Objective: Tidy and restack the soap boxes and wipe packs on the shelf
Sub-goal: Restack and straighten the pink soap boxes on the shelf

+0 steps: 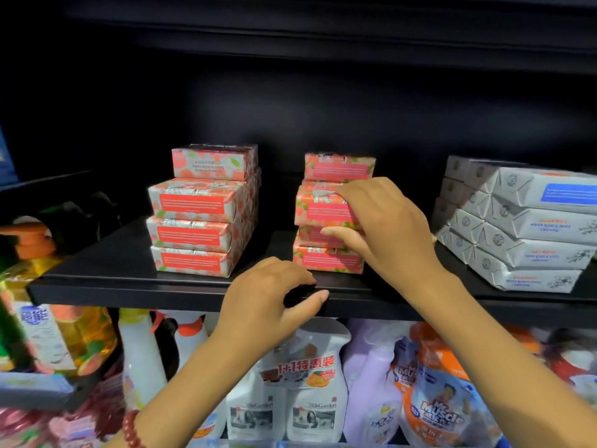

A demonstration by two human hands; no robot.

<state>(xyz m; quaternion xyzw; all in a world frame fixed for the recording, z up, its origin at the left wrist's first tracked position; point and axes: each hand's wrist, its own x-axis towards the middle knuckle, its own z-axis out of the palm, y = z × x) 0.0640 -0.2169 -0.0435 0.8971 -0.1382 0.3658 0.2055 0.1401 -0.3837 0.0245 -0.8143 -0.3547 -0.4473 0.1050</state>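
The right hand [384, 227] clamps a skewed soap box [323, 208], fingers over and thumb under, high in the middle stack [326, 261], likely to square it, while the left hand [268, 295] curls on the shelf [129, 286] lip, apparently bracing; wipe packs [523, 227] sit rightward.

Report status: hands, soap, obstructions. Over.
Left hand holds shelf edge. Right hand grips soap box, mid right stack. Wipe packs apart on right; nothing in the way.
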